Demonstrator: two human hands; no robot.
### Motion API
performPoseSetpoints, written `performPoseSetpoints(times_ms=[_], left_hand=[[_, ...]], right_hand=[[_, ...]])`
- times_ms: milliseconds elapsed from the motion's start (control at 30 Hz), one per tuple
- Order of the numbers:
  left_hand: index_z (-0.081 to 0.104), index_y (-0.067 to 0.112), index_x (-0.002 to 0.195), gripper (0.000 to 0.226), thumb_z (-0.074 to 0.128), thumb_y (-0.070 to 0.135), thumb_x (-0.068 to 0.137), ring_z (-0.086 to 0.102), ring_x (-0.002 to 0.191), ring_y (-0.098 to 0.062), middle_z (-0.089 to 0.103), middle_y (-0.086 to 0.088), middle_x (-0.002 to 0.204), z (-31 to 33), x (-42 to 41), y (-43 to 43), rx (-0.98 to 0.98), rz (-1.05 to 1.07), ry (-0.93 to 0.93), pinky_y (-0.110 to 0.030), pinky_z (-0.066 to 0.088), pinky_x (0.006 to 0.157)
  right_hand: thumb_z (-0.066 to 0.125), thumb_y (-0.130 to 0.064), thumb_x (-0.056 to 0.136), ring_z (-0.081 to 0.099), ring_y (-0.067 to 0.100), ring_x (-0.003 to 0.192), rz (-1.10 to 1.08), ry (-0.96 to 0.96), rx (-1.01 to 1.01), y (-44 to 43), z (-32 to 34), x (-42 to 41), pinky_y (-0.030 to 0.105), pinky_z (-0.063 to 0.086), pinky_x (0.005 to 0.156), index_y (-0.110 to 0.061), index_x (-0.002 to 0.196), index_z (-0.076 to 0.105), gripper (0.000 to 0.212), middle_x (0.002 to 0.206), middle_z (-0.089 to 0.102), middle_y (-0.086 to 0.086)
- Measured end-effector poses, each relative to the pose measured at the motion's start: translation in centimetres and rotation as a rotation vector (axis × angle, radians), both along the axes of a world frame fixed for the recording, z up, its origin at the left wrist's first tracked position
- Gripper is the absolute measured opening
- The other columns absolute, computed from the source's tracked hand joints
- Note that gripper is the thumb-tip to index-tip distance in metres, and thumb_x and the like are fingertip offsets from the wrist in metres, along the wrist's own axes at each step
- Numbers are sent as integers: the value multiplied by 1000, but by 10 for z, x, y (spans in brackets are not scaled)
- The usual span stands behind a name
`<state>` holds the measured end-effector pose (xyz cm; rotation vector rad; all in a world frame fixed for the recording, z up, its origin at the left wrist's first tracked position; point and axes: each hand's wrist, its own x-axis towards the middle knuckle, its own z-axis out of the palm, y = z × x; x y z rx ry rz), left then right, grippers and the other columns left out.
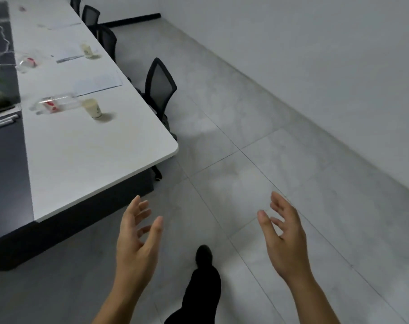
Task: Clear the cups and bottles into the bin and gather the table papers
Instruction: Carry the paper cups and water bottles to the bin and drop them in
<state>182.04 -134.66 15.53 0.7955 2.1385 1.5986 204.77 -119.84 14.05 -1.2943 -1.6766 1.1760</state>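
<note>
A long white table [86,160] fills the upper left. Near its corner a paper cup [93,109] stands beside a clear plastic bottle [55,104] lying on its side with a red label. Farther back lie a second clear bottle [27,63], another paper cup [86,50] and sheets of paper [98,83], with more paper [69,53] behind. My left hand [136,239] and my right hand [285,237] hover over the floor in front of the table's corner, fingers spread and relaxed, holding nothing. No bin is in view.
Black mesh office chairs [160,86] line the table's right side. A dark strip [4,73] with a plant and cables runs down the table's middle. Grey tiled floor [257,148] stretches to a white wall on the right. My dark-clad leg and shoe [203,277] show below.
</note>
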Motion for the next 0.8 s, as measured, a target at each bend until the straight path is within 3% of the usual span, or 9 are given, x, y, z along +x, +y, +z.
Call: performPoseSetpoints(times_ms=[167, 333, 500, 800], left_hand=[[41, 22, 147, 59, 63, 16, 93, 56, 119, -6, 55, 4, 134, -19, -64, 130, 22, 102, -63, -34, 52, 91], [38, 26, 147, 58, 61, 18, 95, 55, 120, -1, 54, 9, 135, 19, -132, 249, 47, 106, -18, -20, 47, 88], [37, 27, 147, 58, 60, 22, 95, 55, 119, 3, 53, 15, 134, 26, -191, 339, 22, 167, 53, -8, 45, 82], [38, 25, 147, 56, 60, 20, 96, 54, 118, 3, 53, 9, 137, -20, -274, 484, -118, 484, -33, -20, 47, 87]], right_hand=[[62, -43, 92, 52, -1, 123, 81, -73, -10, 130, -13, -68, 30, 48, 101, -42, 142, 45, 52, 140, 50, -18], [58, -54, 85, 53, -2, 122, 112, -54, 32, 257, 29, -134, 24, 45, 94, -39, 143, 45, 61, 140, 50, -19], [62, -40, 92, 52, -3, 123, 180, 0, 24, 365, 27, -207, 22, 46, 95, -37, 142, 47, 52, 139, 51, -19], [59, -51, 89, 52, -3, 121, 546, -43, -97, 557, -27, -380, 26, 48, 98, -41, 141, 46, 55, 135, 50, -21]])
